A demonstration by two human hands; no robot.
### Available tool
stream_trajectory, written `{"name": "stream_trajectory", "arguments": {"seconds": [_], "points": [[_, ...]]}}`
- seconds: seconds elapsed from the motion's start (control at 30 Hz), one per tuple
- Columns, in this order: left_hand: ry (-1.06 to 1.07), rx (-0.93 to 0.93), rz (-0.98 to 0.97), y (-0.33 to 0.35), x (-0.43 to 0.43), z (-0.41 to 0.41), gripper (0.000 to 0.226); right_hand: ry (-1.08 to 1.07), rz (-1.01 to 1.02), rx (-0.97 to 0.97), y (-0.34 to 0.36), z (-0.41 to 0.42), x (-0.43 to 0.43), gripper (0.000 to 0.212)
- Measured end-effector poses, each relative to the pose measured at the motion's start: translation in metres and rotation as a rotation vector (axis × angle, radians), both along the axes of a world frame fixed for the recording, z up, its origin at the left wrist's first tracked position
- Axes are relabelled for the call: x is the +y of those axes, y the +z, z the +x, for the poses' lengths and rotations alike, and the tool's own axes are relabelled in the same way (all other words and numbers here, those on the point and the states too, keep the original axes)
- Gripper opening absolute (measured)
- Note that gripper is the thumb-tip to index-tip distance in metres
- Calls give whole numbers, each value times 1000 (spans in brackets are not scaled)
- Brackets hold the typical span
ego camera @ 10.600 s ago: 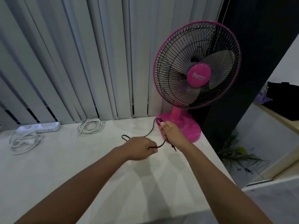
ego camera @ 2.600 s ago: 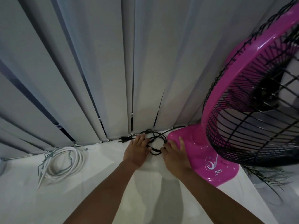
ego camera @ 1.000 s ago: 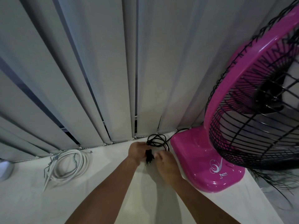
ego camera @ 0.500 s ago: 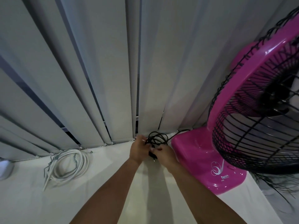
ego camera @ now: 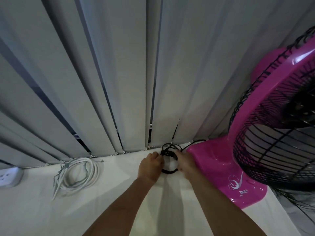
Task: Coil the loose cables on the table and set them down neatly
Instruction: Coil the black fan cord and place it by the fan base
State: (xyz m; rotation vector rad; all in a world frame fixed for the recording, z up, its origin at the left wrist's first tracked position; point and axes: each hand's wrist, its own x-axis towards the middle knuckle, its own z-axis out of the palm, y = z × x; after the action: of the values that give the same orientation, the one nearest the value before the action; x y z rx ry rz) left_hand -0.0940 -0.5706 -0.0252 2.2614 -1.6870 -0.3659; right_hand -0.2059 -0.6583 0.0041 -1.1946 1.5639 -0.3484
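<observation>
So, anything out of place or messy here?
Only mildly: the white cable lies loosely coiled, ends splaying near-left. The black cable, between the left hand and right hand beside the pink fan, forms uneven loops.

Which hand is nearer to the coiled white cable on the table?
Left. The left hand is right of the coiled white cable, apart from it; the right hand is farther right, beside the pink plastic fan base.

The left arm (ego camera: pixel 126 201) and right arm (ego camera: pixel 218 201), both bare, reach forward and converge on the black cable coil (ego camera: pixel 168 171). The left hand (ego camera: pixel 150 165) sits at the coil's left side, knuckles up, fingers curled in against the strands. The right hand (ego camera: pixel 186 161) sits at the coil's right side, fingers bent over its upper loops.
</observation>
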Motion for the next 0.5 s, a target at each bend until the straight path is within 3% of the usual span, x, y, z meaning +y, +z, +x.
{"name": "stream_trajectory", "arguments": {"seconds": [0.1,0.27,0.4,0.5], "points": [[85,-1,26,2,-4,7,26,365,-322,348,-4,-2,12,38],[62,-27,31,8,-19,20,23,389,-506,446,-7,-16,21,40],[-1,-78,58,6,-25,36,22,624,-705,725,-8,-20,19,41],[64,79,61,5,-29,39,22,620,-790,766,-7,-15,13,37]]}}
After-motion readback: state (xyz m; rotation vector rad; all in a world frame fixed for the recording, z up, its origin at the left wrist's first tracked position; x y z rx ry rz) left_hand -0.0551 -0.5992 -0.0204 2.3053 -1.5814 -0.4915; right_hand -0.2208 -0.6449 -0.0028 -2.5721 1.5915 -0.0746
